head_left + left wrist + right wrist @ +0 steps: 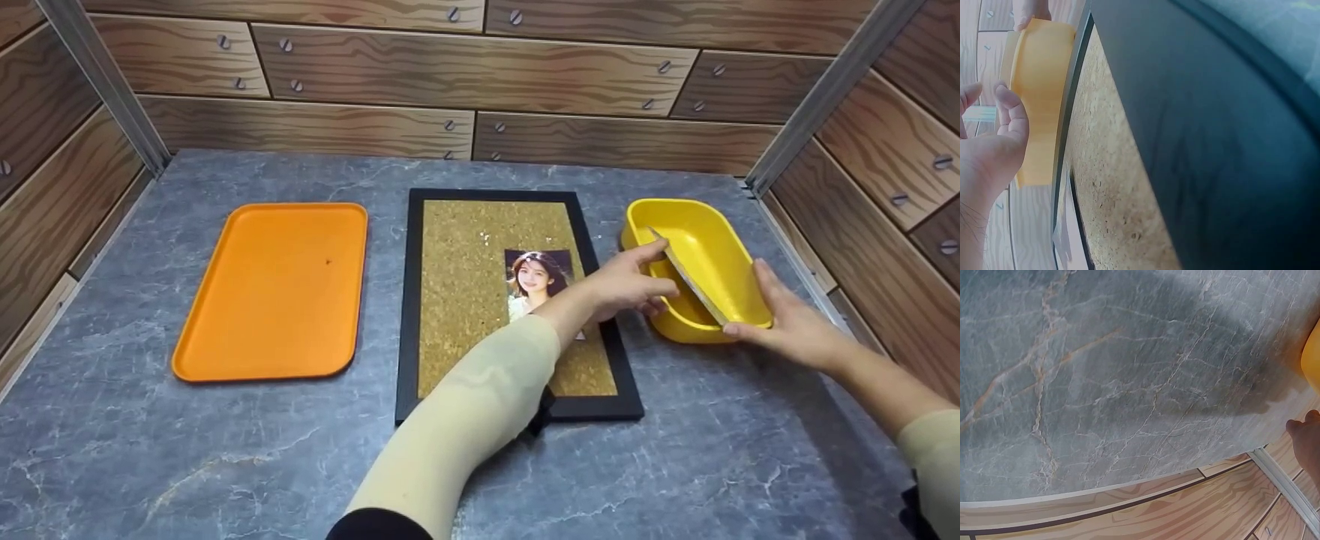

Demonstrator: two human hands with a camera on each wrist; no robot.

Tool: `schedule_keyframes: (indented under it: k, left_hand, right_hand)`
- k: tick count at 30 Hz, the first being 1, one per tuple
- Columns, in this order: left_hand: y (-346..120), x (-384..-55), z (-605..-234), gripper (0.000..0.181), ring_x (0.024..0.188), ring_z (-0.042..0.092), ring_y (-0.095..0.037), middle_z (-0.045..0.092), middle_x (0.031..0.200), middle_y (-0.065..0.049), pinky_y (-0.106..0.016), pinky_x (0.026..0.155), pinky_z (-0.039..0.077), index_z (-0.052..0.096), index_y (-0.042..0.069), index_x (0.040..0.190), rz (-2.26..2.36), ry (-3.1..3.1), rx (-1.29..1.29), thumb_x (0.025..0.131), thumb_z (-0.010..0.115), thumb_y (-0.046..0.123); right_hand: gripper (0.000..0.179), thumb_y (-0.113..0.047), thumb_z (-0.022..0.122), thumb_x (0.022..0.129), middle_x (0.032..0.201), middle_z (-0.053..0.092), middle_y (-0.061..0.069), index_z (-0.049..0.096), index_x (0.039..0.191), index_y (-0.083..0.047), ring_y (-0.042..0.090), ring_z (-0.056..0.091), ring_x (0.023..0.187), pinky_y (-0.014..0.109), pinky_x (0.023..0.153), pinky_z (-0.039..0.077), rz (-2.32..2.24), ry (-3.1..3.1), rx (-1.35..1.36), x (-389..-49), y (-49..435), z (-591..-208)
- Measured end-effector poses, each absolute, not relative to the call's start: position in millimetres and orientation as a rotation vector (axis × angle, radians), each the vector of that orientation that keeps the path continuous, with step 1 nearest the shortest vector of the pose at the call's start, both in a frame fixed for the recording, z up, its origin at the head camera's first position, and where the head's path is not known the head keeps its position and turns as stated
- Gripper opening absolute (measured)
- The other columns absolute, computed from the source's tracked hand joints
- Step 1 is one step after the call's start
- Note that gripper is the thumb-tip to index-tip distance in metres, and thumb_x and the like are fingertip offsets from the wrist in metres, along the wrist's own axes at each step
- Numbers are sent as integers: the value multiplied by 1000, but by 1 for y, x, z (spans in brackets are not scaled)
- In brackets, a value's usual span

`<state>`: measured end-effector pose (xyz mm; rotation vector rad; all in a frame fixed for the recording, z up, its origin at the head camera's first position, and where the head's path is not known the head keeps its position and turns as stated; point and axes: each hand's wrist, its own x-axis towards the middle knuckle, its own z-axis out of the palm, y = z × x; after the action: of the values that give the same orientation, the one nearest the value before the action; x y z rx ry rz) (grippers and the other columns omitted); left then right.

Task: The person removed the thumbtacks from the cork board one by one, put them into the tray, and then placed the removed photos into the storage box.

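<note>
A yellow tub [709, 247] stands to the right of a framed cork board [465, 300]. A thin flat panel [688, 277], seen nearly edge-on, slants across the tub's opening. My right hand [799, 322] grips the near right corner of the tub, its fingers along the outer side and its thumb at the panel's near end. My left hand [619, 289] reaches over the frame, fingertips at the panel's far part. In the left wrist view, that left hand [1002, 135] shows thumb and fingers apart. The right wrist view has only part of the right hand [1306, 444] near the tub.
A photo print [536, 274] lies on the cork, partly under the left forearm. To the left is an orange tray [281, 292]. Wood-patterned walls [472, 67] enclose the grey marbled table [225, 465] at the back and sides.
</note>
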<state>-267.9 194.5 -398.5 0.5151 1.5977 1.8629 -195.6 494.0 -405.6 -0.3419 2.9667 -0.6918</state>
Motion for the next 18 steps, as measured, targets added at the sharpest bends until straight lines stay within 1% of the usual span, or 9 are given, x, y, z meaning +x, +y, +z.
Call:
schedule_keyframes:
  k: [4,8,11,13,14,17,18]
  left_hand:
    - [193,-267,-396,86,69,66,-20,54,151,3,-42,81,62,36,18,167,1864,1591,504,93,73,-3]
    - [192,-267,-394,84,69,65,-20,54,152,-1,-51,91,60,37,16,167,1872,1592,506,93,72,-3]
    - [193,-268,-395,83,69,65,-20,53,151,-4,-55,95,58,36,15,167,1871,1592,510,93,72,-3]
    - [193,-269,-396,83,68,65,-19,56,146,-7,-52,91,60,37,15,166,1871,1591,511,94,71,-3]
    - [194,-269,-396,82,68,66,-19,59,141,-8,-50,89,60,38,16,166,1872,1590,508,94,72,-3]
    - [195,-269,-398,81,68,66,-20,62,132,-13,-42,79,62,39,17,166,1875,1587,513,94,71,-3]
    - [196,-269,-398,81,68,66,-20,64,128,-13,-40,76,62,41,18,165,1875,1588,510,94,71,-3]
  right_hand:
    - [118,-37,77,96,169,-6,36,-9,166,4,67,10,149,76,119,13,-676,2969,-334,-196,495,-405]
    - [118,-38,76,96,169,-6,36,-10,166,3,67,11,148,77,118,13,-664,2970,-325,-196,495,-404]
    - [117,-38,76,96,169,-5,36,-9,166,3,68,11,147,78,118,14,-667,2972,-331,-196,495,-405]
    - [117,-37,76,96,169,-4,37,-9,166,3,69,12,147,78,117,14,-664,2976,-337,-196,495,-405]
    - [117,-37,76,96,168,-3,38,-8,166,4,69,12,147,78,117,15,-664,2978,-340,-196,495,-406]
    - [117,-38,76,96,168,-3,38,-8,166,4,69,12,147,78,117,15,-659,2980,-343,-196,495,-406]
    - [117,-38,76,96,168,-3,38,-8,166,4,69,12,147,78,117,15,-659,2980,-344,-196,496,-407]
